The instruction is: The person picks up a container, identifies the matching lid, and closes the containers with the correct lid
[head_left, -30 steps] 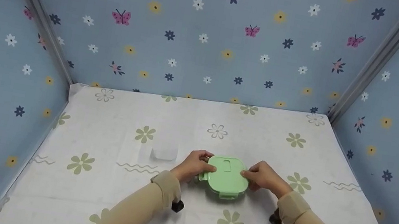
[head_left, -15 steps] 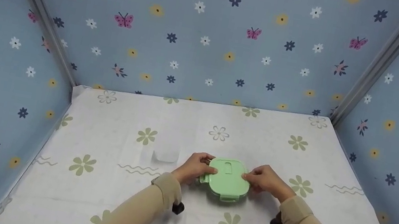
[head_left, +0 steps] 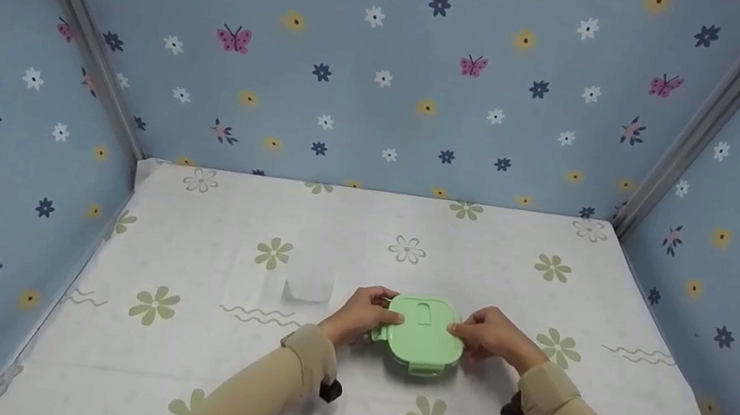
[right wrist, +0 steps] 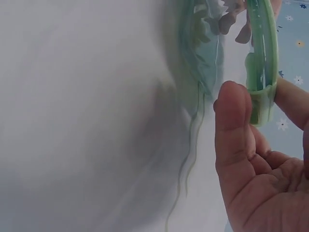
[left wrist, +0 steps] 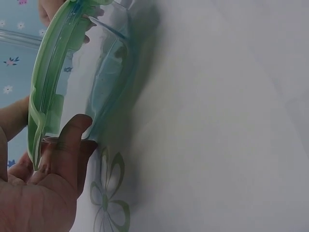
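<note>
Container: a small clear box (head_left: 419, 349) with a green lid (head_left: 423, 327) sits on the counter (head_left: 198, 360) just in front of me, centred between my hands, on a white cloth printed with pale green flowers.

Left grip: my left hand (head_left: 361, 312) is clenched on the lid's left edge, thumb on top of the lid and fingers curled round the side latch; the left wrist view shows my thumb (left wrist: 70, 145) against the clear wall just under the green rim (left wrist: 48, 92).

Right grip: my right hand (head_left: 491, 333) grasps the right edge the same way, thumb (right wrist: 231, 125) beside the clear wall and fingers behind the green latch tab (right wrist: 260, 104).

Lid state: it looks seated on the box; the front latch (head_left: 423, 371) shows toward me. I cannot tell whether the side latches are snapped down or lifted.

Handling, my judgement: light, stiff plastic, seemingly empty. The clear walls are smooth and likely slippery, so the rim and latch tabs are the better places to take hold. It is small enough to skid on the cloth if pushed from one side only; holding both edges steadies it. The thin hinged tabs seem the part most likely to suffer if forced.

Nearby: a small pale, translucent piece (head_left: 307, 291) lies on the cloth just left of my left hand, apart from it.
</note>
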Motion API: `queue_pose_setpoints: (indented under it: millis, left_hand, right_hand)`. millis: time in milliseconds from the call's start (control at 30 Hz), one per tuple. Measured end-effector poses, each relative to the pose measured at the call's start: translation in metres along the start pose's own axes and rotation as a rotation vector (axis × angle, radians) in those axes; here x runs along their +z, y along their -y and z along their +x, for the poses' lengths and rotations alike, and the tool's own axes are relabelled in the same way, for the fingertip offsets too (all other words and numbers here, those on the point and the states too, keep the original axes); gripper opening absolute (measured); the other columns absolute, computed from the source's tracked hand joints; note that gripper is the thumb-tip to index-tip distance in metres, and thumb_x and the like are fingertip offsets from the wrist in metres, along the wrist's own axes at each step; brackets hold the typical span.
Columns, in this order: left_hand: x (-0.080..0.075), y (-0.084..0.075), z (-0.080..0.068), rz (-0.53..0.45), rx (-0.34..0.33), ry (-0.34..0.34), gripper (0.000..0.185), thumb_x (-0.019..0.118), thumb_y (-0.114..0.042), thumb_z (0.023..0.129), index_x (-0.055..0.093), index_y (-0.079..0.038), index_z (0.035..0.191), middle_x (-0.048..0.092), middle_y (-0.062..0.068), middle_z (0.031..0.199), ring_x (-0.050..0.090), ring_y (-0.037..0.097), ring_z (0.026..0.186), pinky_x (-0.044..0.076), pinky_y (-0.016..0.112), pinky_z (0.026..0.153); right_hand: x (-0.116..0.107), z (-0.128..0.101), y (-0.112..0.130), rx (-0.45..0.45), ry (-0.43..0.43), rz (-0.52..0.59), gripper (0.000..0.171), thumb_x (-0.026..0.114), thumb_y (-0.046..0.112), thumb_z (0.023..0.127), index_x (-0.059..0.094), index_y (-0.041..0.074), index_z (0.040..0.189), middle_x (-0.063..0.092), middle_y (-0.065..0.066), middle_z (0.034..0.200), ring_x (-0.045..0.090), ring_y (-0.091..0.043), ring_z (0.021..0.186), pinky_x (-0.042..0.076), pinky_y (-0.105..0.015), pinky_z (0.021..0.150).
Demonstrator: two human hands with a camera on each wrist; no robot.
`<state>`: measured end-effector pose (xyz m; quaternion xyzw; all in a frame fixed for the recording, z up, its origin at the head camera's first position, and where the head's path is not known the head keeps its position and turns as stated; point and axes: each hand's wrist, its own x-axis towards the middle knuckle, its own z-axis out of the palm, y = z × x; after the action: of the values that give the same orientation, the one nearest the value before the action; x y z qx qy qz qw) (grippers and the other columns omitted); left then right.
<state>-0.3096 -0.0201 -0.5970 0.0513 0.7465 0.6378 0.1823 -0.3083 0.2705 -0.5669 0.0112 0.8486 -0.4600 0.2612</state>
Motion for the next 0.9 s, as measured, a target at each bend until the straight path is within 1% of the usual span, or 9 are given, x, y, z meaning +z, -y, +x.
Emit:
queue_pose_setpoints:
  millis: [233, 333, 400, 467, 533, 600, 700, 767, 900]
  left_hand:
    - [0.002, 0.000, -0.001, 0.052, -0.008, -0.014, 0.053, 0.081, -0.013, 0.094, 0.064, 0.001, 0.142, 0.073, 0.015, 0.127, 0.067, 0.019, 0.112, 0.058, 0.030, 0.097]
    - [0.002, -0.004, -0.001, 0.074, -0.028, -0.022, 0.052, 0.081, -0.013, 0.095, 0.065, 0.000, 0.142, 0.072, 0.014, 0.127, 0.066, 0.020, 0.112, 0.058, 0.032, 0.098]
    - [0.002, -0.006, -0.001, 0.094, -0.031, -0.030, 0.050, 0.081, -0.013, 0.095, 0.066, 0.000, 0.141, 0.072, 0.014, 0.126, 0.065, 0.020, 0.111, 0.058, 0.032, 0.097]
    - [0.003, -0.008, -0.002, 0.115, -0.031, -0.038, 0.049, 0.080, -0.013, 0.094, 0.066, 0.000, 0.139, 0.072, 0.014, 0.124, 0.065, 0.019, 0.109, 0.058, 0.032, 0.095]
    - [0.005, -0.009, -0.004, 0.139, -0.029, -0.047, 0.050, 0.080, -0.015, 0.094, 0.066, 0.000, 0.140, 0.072, 0.014, 0.124, 0.065, 0.019, 0.107, 0.058, 0.033, 0.095]
    - [0.007, -0.011, -0.007, 0.157, -0.027, -0.059, 0.053, 0.079, -0.018, 0.094, 0.065, 0.001, 0.141, 0.073, 0.016, 0.124, 0.066, 0.019, 0.106, 0.059, 0.033, 0.094]
    - [0.009, -0.011, -0.010, 0.188, -0.025, -0.087, 0.055, 0.078, -0.021, 0.094, 0.063, 0.003, 0.141, 0.072, 0.016, 0.123, 0.066, 0.020, 0.105, 0.059, 0.033, 0.092]
    - [0.010, -0.010, -0.011, 0.200, -0.032, -0.107, 0.054, 0.079, -0.023, 0.094, 0.064, 0.003, 0.138, 0.071, 0.015, 0.120, 0.065, 0.019, 0.103, 0.058, 0.031, 0.089]
    - [0.010, -0.009, -0.015, 0.192, -0.048, -0.113, 0.053, 0.082, -0.025, 0.092, 0.065, 0.001, 0.135, 0.069, 0.015, 0.120, 0.063, 0.020, 0.102, 0.057, 0.030, 0.085]
  right_hand:
    - [0.003, 0.003, -0.005, 0.025, -0.018, 0.049, 0.028, 0.078, 0.032, 0.098, 0.064, 0.009, 0.090, 0.064, -0.001, 0.074, 0.064, -0.014, 0.064, 0.056, -0.026, 0.058]
    - [0.005, 0.004, -0.004, 0.013, -0.036, 0.032, 0.030, 0.078, 0.033, 0.098, 0.064, 0.007, 0.094, 0.064, -0.001, 0.076, 0.064, -0.015, 0.065, 0.055, -0.027, 0.059]
    - [0.005, 0.005, -0.002, 0.006, -0.046, 0.017, 0.033, 0.078, 0.033, 0.097, 0.066, 0.003, 0.105, 0.066, -0.003, 0.082, 0.066, -0.016, 0.069, 0.058, -0.030, 0.062]
    - [0.006, 0.006, 0.001, -0.007, -0.047, 0.011, 0.044, 0.078, 0.031, 0.097, 0.065, -0.003, 0.122, 0.068, -0.008, 0.094, 0.068, -0.018, 0.075, 0.063, -0.033, 0.069]
    - [0.006, 0.008, 0.003, -0.030, -0.045, 0.017, 0.056, 0.079, 0.026, 0.097, 0.059, -0.006, 0.138, 0.067, -0.013, 0.108, 0.069, -0.018, 0.081, 0.066, -0.036, 0.076]
    - [0.007, 0.010, 0.005, -0.058, -0.046, 0.039, 0.065, 0.079, 0.021, 0.095, 0.054, -0.008, 0.147, 0.063, -0.016, 0.118, 0.068, -0.019, 0.087, 0.065, -0.035, 0.079]
    - [0.009, 0.012, 0.008, -0.096, -0.061, 0.045, 0.068, 0.078, 0.016, 0.092, 0.053, -0.006, 0.151, 0.060, -0.019, 0.126, 0.063, -0.019, 0.095, 0.061, -0.032, 0.080]
    - [0.010, 0.014, 0.010, -0.104, -0.076, 0.041, 0.068, 0.079, 0.018, 0.091, 0.055, -0.004, 0.151, 0.061, -0.019, 0.130, 0.060, -0.021, 0.101, 0.057, -0.030, 0.082]
    - [0.015, 0.016, 0.013, -0.111, -0.106, 0.010, 0.063, 0.080, 0.024, 0.094, 0.060, -0.003, 0.147, 0.066, -0.020, 0.135, 0.062, -0.025, 0.114, 0.057, -0.035, 0.092]
